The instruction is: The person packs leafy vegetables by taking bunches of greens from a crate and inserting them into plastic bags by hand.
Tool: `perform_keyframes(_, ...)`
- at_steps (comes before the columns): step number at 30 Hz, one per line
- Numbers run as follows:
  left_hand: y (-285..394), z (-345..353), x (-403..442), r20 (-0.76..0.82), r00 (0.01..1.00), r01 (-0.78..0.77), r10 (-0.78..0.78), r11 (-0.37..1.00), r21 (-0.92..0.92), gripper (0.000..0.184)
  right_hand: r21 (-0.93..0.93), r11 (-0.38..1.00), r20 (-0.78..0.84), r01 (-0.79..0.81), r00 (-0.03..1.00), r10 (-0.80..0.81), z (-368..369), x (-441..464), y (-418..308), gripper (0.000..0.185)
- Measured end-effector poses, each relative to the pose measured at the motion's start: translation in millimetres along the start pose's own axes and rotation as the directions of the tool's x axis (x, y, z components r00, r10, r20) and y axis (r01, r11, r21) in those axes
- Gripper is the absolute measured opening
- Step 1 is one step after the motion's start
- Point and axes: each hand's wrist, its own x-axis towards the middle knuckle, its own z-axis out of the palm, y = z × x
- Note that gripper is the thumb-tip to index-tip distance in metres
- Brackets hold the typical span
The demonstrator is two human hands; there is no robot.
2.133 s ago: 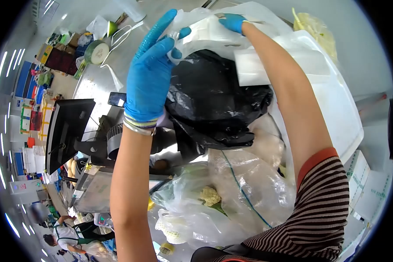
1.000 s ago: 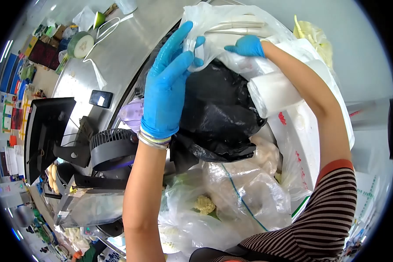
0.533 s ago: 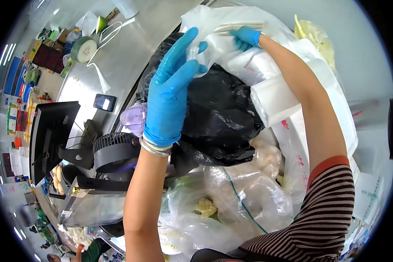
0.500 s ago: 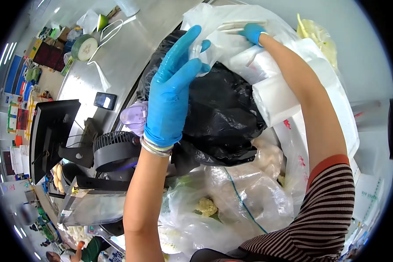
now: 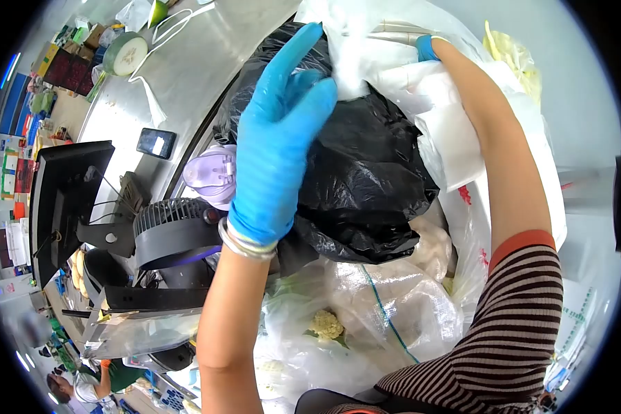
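My left hand (image 5: pixel 272 138), in a blue glove, is raised over a bunched black plastic bag (image 5: pixel 366 172). Its index finger stretches up, and the thumb stands apart from it. White plastic passes close by the thumb tip; I see nothing clearly gripped. Farther off, my right hand (image 5: pixel 428 50), also blue-gloved, is at the folds of a white plastic bag (image 5: pixel 386 58). Its fingers are partly tucked into the plastic and appear closed on it. A white plastic roll or folded sheet (image 5: pixel 455 148) lies below my right forearm.
Left of my left hand are a lilac lidded bottle (image 5: pixel 210 172), a black fan (image 5: pixel 176 231) and a monitor (image 5: pixel 69 207). A phone (image 5: pixel 156 143) and a cut melon (image 5: pixel 126 54) rest on the metal counter (image 5: pixel 207 62). Clear bags hold cauliflower (image 5: pixel 326 324) near me.
My left hand no longer shows the clear plastic strip between thumb and fingers. My right hand has shifted slightly right, with more of it hidden by white plastic.
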Motion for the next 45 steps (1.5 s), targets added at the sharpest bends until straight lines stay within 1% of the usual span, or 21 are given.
perform_keyframes(2, 4.8, 0.4, -17.9, -0.061, 0.98, -0.155, 0.189, 0.922, 0.356, 0.052, -0.067, 0.997, -0.121, -0.027, 0.992, 0.019, -5.9, -17.0, -11.6, 0.049)
perform_keyframes(3, 9.9, 1.9, -32.1, -0.079, 0.962, -0.202, 0.263, 0.873, 0.445, 0.051, -0.016, 1.0, -0.301, -0.004, 0.954, -0.001, -7.6, -27.4, -16.5, 0.044)
perform_keyframes(5, 28.5, 3.4, -78.6, -0.12, 0.965, -0.168, 0.233, 0.902, 0.399, 0.051, 0.064, 0.996, -0.63, 0.063, 0.776, -0.009, -13.9, -52.2, -21.5, 0.035)
perform_keyframes(8, 45.4, -6.7, -155.3, -0.071, 0.982, -0.111, 0.174, 0.839, 0.532, 0.055, 0.025, 0.997, -0.779, 0.079, 0.626, -0.03, -47.3, -101.1, -43.5, 0.028)
perform_keyframes(11, 44.8, -16.3, -233.4, -0.2, 0.98, 0.094, 0.006, 0.87, 0.484, 0.046, -0.181, 0.983, -0.788, -0.044, 0.605, -0.117, -72.3, -163.6, -81.3, 0.024)
perform_keyframes(15, 55.7, -39.1, -305.9, -0.239, 0.968, 0.209, -0.073, 0.759, 0.616, 0.036, -0.176, 0.983, -0.703, 0.054, 0.692, -0.164, -66.4, -179.3, -74.3, 0.028)
perform_keyframes(16, 59.1, -36.3, -316.2, -0.35, 0.93, 0.282, -0.112, 0.827, 0.487, 0.041, -0.158, 0.986, -0.668, 0.051, 0.73, -0.145, -75.8, -189.8, -71.0, 0.032)
perform_keyframes(19, 69.4, -42.6, -342.8, -0.367, 0.912, 0.347, -0.184, 0.824, 0.449, 0.039, -0.099, 0.992, -0.755, 0.083, 0.643, -0.129, -107.5, -261.2, -52.1, 0.037)
perform_keyframes(21, 76.2, -43.3, -350.5, -0.295, 0.932, 0.327, -0.21, 0.838, 0.437, 0.037, 0.028, 1.0, -0.729, -0.01, 0.684, 0.027, -134.7, -343.5, -45.6, 0.041)
perform_keyframes(23, 71.2, -43.7, -354.4, -0.209, 0.937, 0.34, -0.281, 0.868, 0.36, 0.035, 0.253, 0.966, -0.671, 0.045, 0.728, 0.142, -144.1, -418.8, -31.2, 0.043)
perform_keyframes(24, 68.6, -38.4, -355.0, -0.179, 0.928, 0.366, -0.327, 0.887, 0.282, 0.035, 0.549, 0.824, -0.575, 0.138, 0.779, 0.252, -139.1, -455.6, -28.9, 0.046)
perform_keyframes(28, 56.4, -8.9, -333.1, 0.103, 0.917, 0.374, -0.385, 0.921, 0.112, 0.051, 0.824, 0.53, -0.376, 0.201, 0.893, 0.246, -73.9, -554.5, -46.5, 0.044)
perform_keyframes(31, 41.1, 21.0, -312.7, 0.251, 0.918, 0.356, -0.307, 0.917, -0.179, 0.074, 0.93, 0.266, -0.305, 0.254, 0.937, 0.171, -11.2, -610.4, -107.0, 0.045)
perform_keyframes(32, 42.0, 35.8, -316.0, 0.223, 0.949, 0.27, -0.224, 0.941, -0.204, 0.069, 0.932, 0.259, -0.287, 0.252, 0.952, 0.105, 10.0, -624.6, -128.9, 0.047)
perform_keyframes(35, 58.8, 60.0, -344.7, -0.043, 0.949, 0.288, -0.312, 0.915, -0.284, 0.047, 0.947, 0.147, -0.275, 0.286, 0.957, -0.089, 71.1, -654.7, -214.6, 0.048)
perform_keyframes(37, 75.0, 39.0, -362.1, -0.144, 0.908, 0.278, -0.393, 0.824, -0.493, 0.033, 0.926, 0.291, -0.188, 0.24, 0.962, -0.196, 79.3, -667.5, -245.5, 0.051)
perform_keyframes(38, 90.9, 31.5, -376.0, -0.219, 0.892, 0.265, -0.395, 0.85, -0.455, 0.028, 0.903, 0.363, -0.147, 0.23, 0.959, -0.243, 79.8, -675.4, -261.5, 0.052)
perform_keyframes(39, 104.9, 26.6, -389.2, -0.263, 0.9, 0.227, -0.348, 0.889, -0.399, 0.029, 0.824, 0.412, -0.38, 0.388, 0.919, -0.106, 67.5, -692.1, -281.9, 0.043)
perform_keyframes(41, 105.2, 12.6, -420.3, -0.317, 0.865, 0.268, -0.388, 0.893, -0.361, 0.029, 0.622, 0.423, -0.672, 0.659, 0.726, -0.143, 57.9, -708.3, -306.0, 0.031)
perform_keyframes(44, 108.7, 0.7, -459.9, -0.358, 0.842, 0.277, -0.403, 0.893, -0.354, 0.03, -0.04, 0.531, -0.661, 0.846, 0.376, -0.649, 61.8, -731.3, -337.4, 0.02)
perform_keyframes(45, 110.9, -1.7, -472.6, -0.373, 0.835, 0.268, -0.406, 0.89, -0.369, 0.03, -0.115, 0.559, -0.668, 0.821, 0.352, -0.656, 70.5, -737.5, -347.8, 0.02)
